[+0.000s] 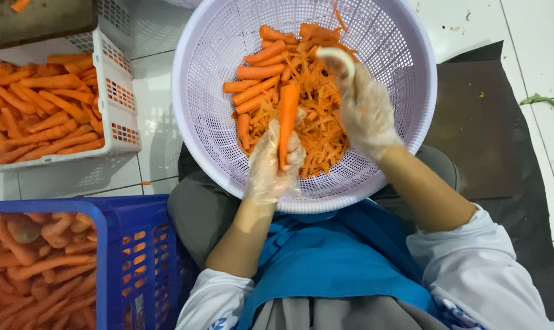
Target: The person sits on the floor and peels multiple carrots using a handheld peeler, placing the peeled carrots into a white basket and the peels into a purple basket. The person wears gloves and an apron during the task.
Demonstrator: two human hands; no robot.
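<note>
Your two gloved hands work a carrot over the round white basket.

Your left hand point(271, 164) has its grip closed around the lower end of a carrot point(287, 119), which points up and away from you above the basket point(197, 91). Your right hand point(365, 113) has its grip wrapped on a pale peeler point(337, 58), just beside the carrot's upper end. Peeled carrots and orange shavings lie in the basket under both hands. To your left, a white crate point(115, 79) and a blue crate point(115, 244) on the tiled floor each hold more carrots.
</note>
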